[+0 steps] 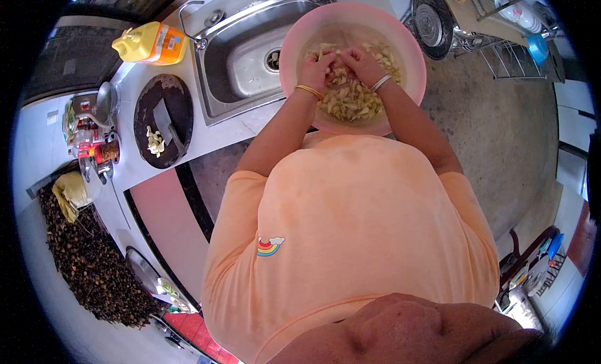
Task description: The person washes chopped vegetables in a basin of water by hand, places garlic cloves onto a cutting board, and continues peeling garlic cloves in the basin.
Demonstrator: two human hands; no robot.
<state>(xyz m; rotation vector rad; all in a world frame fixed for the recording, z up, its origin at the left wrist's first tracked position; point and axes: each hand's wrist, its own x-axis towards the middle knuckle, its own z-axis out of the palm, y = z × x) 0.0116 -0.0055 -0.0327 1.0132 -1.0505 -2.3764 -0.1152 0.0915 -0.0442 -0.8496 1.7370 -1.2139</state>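
Observation:
Both hands are inside a large pink basin (416,57) of water and pale yellow-green chopped vegetable pieces (354,102). My left hand (317,71), with a gold-coloured bangle at its wrist, is closed with curled fingers among the pieces at the basin's left side. Close beside it, my right hand (364,68), wearing a silver-coloured bangle, has its fingers bent and pressed together on pieces near the middle. The fingertips of both hands are partly hidden, and the vegetable's exact kind cannot be made out.
Left of the basin is a steel sink (241,66). A round dark chopping board (150,101) holds a cleaver (164,121) and pale peeled cloves (154,142). Behind it stands a yellow jug (150,45). Bottles (87,138) line the far left; a wire rack (513,60) stands right.

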